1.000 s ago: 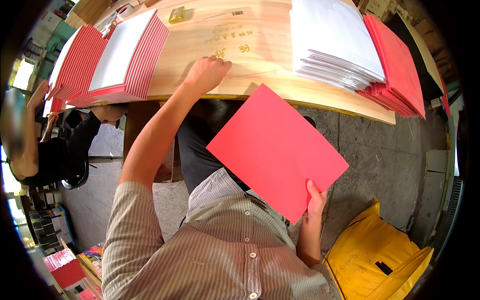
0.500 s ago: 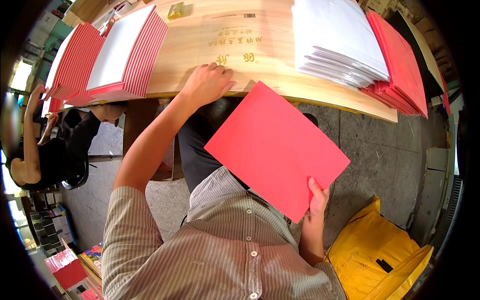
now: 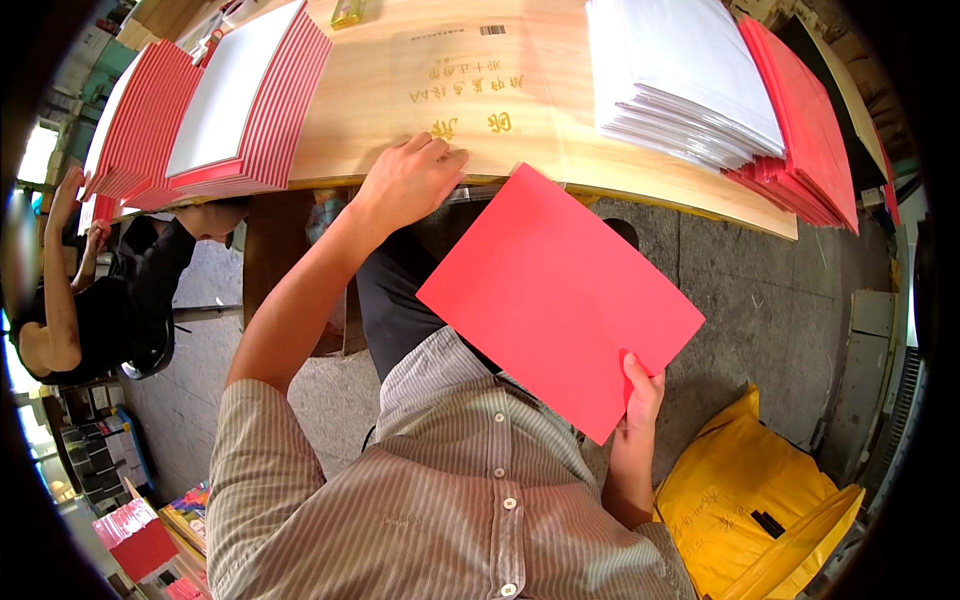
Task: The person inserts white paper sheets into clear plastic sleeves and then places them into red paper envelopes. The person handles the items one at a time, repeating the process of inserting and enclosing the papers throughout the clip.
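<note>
My right hand (image 3: 642, 392) grips a red sheet of paper (image 3: 560, 305) by its lower right side, thumb on top. The sheet is tilted over my lap, with its far corner close to the table edge. On the table, near the front edge, lies a flat clear plastic bag (image 3: 470, 84) with gold print, the wood showing through it. My left hand (image 3: 415, 178) is at the bag's near side, fingers bent and close together. Its fingertips seem to be on the bag's film; what lies under the palm is hidden.
Stacks of layered red and white paper (image 3: 250, 120) stand at the table's left. On the right are a pile of white packets (image 3: 690, 90) and red sheets (image 3: 800, 125). A yellow bag (image 3: 750, 490) sits on the floor at right. At far left sits another person (image 3: 120, 300).
The bag's near gold print has shifted slightly toward me on the table, and my left fingers have moved with it, more bent now. The red sheet has barely moved.
</note>
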{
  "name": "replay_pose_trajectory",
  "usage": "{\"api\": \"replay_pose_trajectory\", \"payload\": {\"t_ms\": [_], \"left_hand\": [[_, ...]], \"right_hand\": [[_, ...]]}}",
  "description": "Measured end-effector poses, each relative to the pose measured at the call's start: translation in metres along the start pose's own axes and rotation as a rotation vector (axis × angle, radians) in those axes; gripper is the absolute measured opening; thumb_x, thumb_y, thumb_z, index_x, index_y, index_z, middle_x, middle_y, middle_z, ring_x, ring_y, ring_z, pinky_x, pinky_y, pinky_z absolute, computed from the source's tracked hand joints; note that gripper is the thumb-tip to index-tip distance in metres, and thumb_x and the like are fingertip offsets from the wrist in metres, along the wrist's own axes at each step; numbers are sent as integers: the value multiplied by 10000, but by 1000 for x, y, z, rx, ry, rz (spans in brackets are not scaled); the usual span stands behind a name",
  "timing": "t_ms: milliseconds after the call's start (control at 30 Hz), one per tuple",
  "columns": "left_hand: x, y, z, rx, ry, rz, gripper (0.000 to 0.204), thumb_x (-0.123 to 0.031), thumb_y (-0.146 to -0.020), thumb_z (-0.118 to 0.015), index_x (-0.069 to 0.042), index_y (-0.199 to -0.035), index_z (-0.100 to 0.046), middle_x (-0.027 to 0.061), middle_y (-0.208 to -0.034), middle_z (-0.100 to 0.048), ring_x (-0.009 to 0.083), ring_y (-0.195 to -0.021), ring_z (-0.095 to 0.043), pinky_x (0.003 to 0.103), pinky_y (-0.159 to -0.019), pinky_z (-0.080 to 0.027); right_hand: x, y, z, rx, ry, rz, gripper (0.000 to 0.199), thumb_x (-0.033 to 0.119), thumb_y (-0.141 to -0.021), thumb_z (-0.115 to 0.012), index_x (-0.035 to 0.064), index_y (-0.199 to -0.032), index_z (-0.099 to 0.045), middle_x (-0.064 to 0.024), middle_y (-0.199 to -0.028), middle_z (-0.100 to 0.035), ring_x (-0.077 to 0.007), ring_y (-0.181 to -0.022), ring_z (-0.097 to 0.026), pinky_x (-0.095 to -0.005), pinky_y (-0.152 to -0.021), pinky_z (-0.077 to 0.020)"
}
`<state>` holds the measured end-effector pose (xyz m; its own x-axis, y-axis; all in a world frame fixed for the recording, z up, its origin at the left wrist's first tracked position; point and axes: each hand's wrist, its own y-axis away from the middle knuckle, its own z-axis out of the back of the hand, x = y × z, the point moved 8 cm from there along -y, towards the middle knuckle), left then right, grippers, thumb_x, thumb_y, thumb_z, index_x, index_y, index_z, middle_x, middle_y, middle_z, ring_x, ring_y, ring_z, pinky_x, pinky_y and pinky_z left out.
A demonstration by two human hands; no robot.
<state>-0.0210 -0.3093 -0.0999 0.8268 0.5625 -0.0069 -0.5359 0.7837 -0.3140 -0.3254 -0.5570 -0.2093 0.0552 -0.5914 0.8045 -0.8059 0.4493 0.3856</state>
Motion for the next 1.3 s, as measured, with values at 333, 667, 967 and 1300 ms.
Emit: {"api": "replay_pose_trajectory", "payload": {"t_ms": [333, 667, 967, 1300], "left_hand": [[9, 3, 5, -65, 74, -32, 145, -62, -830, -657, -73, -971, -689, 44, -927, -671, 248, -861, -652, 378, -664, -556], [-20, 7, 9, 7, 143, -46, 113, -58, -825, -674, -53, -939, -680, 64, -831, -626, 267, -767, -642, 387, -642, -536], [-40, 12, 10, 86, 289, 44, 240, -17, -820, -649, -23, -1057, -682, 97, -900, -619, 294, -843, -645, 398, -718, -543], [-38, 28, 11, 6, 302, 114, 254, 16, -825, -633, -18, -1070, -689, 105, -910, -615, 300, -857, -637, 398, -732, -546]], "right_hand": [[-4, 5, -13, 16, -37, -44, 396, 43, -882, -690, -13, -1258, -580, -122, -1175, -664, -228, -1042, -661, -369, -904, -530], [4, 3, -14, -24, 2, -12, 379, 63, -919, -641, -21, -1280, -561, -128, -1198, -649, -233, -1066, -653, -367, -908, -532], [17, 4, -11, -79, 0, 97, 374, 74, -952, -599, -17, -1310, -542, -138, -1230, -632, -238, -1071, -650, -372, -913, -531], [5, 3, -13, -91, -40, 65, 377, 62, -935, -641, -19, -1289, -539, -117, -1216, -625, -214, -1080, -633, -355, -912, -520]]}}
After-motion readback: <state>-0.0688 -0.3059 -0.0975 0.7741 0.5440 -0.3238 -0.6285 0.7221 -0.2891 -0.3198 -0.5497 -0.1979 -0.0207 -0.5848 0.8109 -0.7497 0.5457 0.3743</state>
